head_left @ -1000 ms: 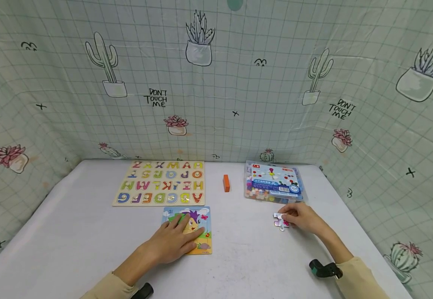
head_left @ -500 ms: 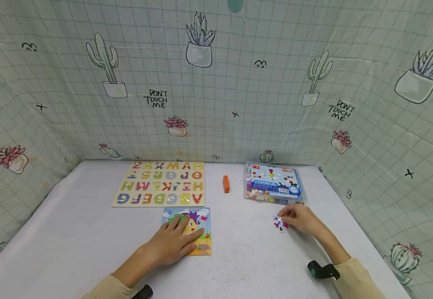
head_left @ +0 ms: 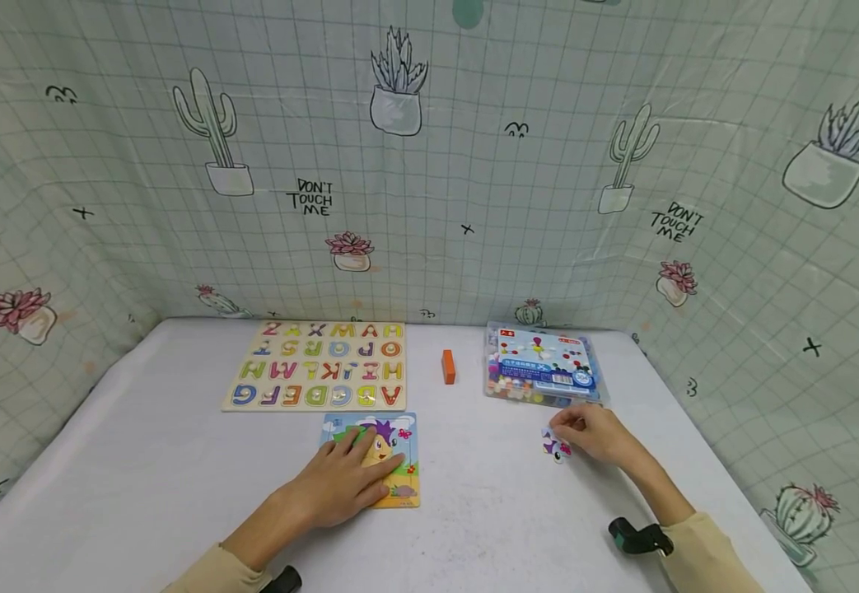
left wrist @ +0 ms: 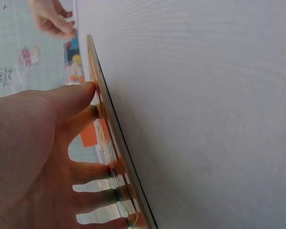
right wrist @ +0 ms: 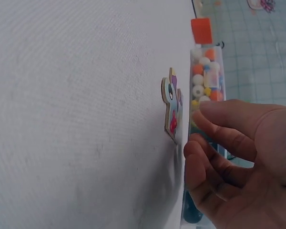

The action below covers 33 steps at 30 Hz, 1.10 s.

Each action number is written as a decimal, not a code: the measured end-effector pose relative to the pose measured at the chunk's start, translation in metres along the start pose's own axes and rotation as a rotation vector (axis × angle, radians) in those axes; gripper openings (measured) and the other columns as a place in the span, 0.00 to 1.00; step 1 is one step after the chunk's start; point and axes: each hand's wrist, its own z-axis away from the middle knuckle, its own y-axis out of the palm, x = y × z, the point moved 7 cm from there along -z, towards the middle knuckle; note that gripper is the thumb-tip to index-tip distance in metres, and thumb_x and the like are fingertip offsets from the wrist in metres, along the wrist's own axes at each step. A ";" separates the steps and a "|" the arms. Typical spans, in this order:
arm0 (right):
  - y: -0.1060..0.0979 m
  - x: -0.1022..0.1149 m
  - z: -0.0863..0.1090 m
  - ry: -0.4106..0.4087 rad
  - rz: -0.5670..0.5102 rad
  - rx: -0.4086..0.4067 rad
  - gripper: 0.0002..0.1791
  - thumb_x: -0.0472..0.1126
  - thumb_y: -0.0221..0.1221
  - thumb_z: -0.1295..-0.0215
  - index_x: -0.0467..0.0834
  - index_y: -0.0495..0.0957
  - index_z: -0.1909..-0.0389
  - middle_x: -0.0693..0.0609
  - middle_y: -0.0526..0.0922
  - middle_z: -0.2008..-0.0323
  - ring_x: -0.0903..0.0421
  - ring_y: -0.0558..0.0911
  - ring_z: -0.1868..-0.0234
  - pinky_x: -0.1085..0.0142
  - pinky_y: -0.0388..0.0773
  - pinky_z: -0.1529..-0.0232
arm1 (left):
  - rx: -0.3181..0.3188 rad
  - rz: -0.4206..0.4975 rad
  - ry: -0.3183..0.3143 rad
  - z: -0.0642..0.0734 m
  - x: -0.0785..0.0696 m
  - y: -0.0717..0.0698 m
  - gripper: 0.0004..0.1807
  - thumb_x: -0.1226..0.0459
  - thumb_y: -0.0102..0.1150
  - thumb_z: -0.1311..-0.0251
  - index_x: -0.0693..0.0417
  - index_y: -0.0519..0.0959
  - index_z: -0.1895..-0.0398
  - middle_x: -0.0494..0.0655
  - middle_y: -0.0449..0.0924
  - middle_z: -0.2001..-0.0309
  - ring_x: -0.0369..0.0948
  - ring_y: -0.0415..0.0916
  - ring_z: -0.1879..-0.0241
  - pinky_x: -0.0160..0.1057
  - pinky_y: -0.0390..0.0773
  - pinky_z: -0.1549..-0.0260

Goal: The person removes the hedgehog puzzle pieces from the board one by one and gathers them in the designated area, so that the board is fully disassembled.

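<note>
In the head view my left hand [head_left: 343,482] rests with spread fingers on a square cartoon jigsaw puzzle [head_left: 407,486] with a purple-haired figure. The left wrist view shows the thumb and fingertips touching the puzzle's wooden board [left wrist: 115,129]. On the right, a loose puzzle piece [head_left: 557,449] with an eye and purple and red patches lies on the white table. My right hand [head_left: 599,432] is just at its upper corner, fingers loosely curled. In the right wrist view a small gap shows between the fingertips [right wrist: 196,152] and the puzzle piece [right wrist: 171,107].
An alphabet puzzle board [head_left: 314,366] lies behind the jigsaw. An orange block [head_left: 448,366] sits at the back middle. Behind my right hand is a clear plastic box [head_left: 543,364] of coloured balls. Cactus-print fabric [head_left: 429,165] walls the table's back and sides.
The loose puzzle piece has lost its glare and now shows its colours. My right fingers have moved slightly left, from over the piece to its upper corner. The left hand stays put.
</note>
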 end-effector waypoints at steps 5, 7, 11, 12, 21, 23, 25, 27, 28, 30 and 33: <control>0.001 0.008 -0.002 -0.017 -0.012 0.002 0.08 0.37 0.61 0.34 0.37 0.84 0.60 0.51 0.81 0.69 0.59 0.74 0.68 0.72 0.73 0.69 | -0.006 -0.001 -0.003 0.001 0.001 -0.001 0.26 0.47 0.46 0.28 0.35 0.67 0.29 0.61 0.57 0.26 0.61 0.54 0.27 0.67 0.63 0.37; 0.002 0.013 -0.003 -0.023 -0.018 0.008 0.08 0.38 0.61 0.34 0.38 0.84 0.61 0.51 0.82 0.69 0.60 0.74 0.68 0.72 0.74 0.70 | -0.007 -0.005 -0.003 0.001 0.001 -0.002 0.26 0.47 0.46 0.28 0.36 0.67 0.29 0.61 0.58 0.26 0.61 0.55 0.27 0.67 0.63 0.37; 0.004 0.024 -0.006 -0.046 -0.012 0.012 0.08 0.39 0.61 0.34 0.39 0.84 0.61 0.52 0.83 0.69 0.61 0.74 0.68 0.73 0.74 0.70 | -0.012 -0.012 -0.001 0.001 0.001 -0.002 0.27 0.47 0.47 0.28 0.38 0.66 0.28 0.60 0.58 0.26 0.61 0.55 0.27 0.65 0.64 0.37; 0.005 0.027 -0.007 -0.056 -0.009 0.010 0.08 0.39 0.62 0.34 0.39 0.85 0.61 0.52 0.83 0.70 0.61 0.74 0.68 0.73 0.74 0.70 | -0.016 -0.012 -0.001 0.001 0.002 -0.002 0.27 0.47 0.47 0.28 0.40 0.66 0.28 0.60 0.58 0.26 0.61 0.55 0.27 0.65 0.64 0.37; 0.018 0.060 -0.017 -0.157 -0.035 0.039 0.08 0.41 0.61 0.33 0.41 0.85 0.62 0.53 0.83 0.69 0.62 0.75 0.68 0.72 0.73 0.70 | -0.033 -0.003 0.005 0.000 0.006 -0.002 0.28 0.47 0.48 0.29 0.41 0.68 0.29 0.59 0.60 0.26 0.60 0.56 0.27 0.64 0.64 0.36; 0.021 0.067 -0.021 -0.184 -0.033 0.045 0.08 0.41 0.61 0.33 0.41 0.85 0.62 0.53 0.83 0.69 0.62 0.74 0.68 0.72 0.73 0.70 | -0.034 -0.007 0.009 0.000 0.007 -0.002 0.28 0.47 0.48 0.29 0.42 0.68 0.29 0.59 0.61 0.26 0.60 0.56 0.27 0.64 0.65 0.36; 0.026 0.074 -0.024 -0.215 -0.026 0.049 0.07 0.41 0.61 0.34 0.42 0.85 0.63 0.54 0.84 0.69 0.63 0.74 0.69 0.73 0.73 0.70 | -0.038 -0.016 0.014 0.000 0.007 -0.002 0.28 0.47 0.49 0.30 0.43 0.68 0.29 0.58 0.61 0.26 0.59 0.57 0.27 0.64 0.66 0.37; 0.030 0.082 -0.028 -0.253 -0.032 0.055 0.07 0.40 0.61 0.34 0.41 0.85 0.63 0.53 0.85 0.69 0.64 0.74 0.70 0.73 0.73 0.69 | -0.042 -0.018 0.016 0.000 0.008 -0.002 0.29 0.47 0.50 0.30 0.44 0.68 0.29 0.57 0.61 0.27 0.59 0.58 0.27 0.64 0.66 0.37; 0.032 0.086 -0.029 -0.268 -0.040 0.059 0.07 0.39 0.61 0.34 0.41 0.85 0.63 0.53 0.85 0.69 0.65 0.74 0.70 0.73 0.73 0.69 | -0.044 -0.018 0.017 0.000 0.008 -0.002 0.29 0.47 0.51 0.30 0.45 0.68 0.29 0.57 0.61 0.27 0.58 0.58 0.27 0.64 0.67 0.38; 0.037 0.094 -0.032 -0.289 -0.054 0.075 0.07 0.39 0.61 0.34 0.40 0.85 0.63 0.52 0.86 0.68 0.65 0.73 0.70 0.74 0.73 0.70 | -0.048 -0.011 0.019 0.001 0.009 -0.003 0.29 0.47 0.51 0.31 0.46 0.68 0.30 0.57 0.62 0.27 0.58 0.58 0.27 0.64 0.67 0.38; 0.045 0.105 -0.037 -0.291 -0.079 0.100 0.08 0.39 0.61 0.34 0.39 0.85 0.62 0.52 0.85 0.69 0.65 0.72 0.71 0.74 0.72 0.71 | -0.056 -0.004 0.025 0.000 0.009 -0.004 0.29 0.47 0.52 0.31 0.46 0.69 0.30 0.57 0.62 0.27 0.58 0.59 0.28 0.64 0.68 0.39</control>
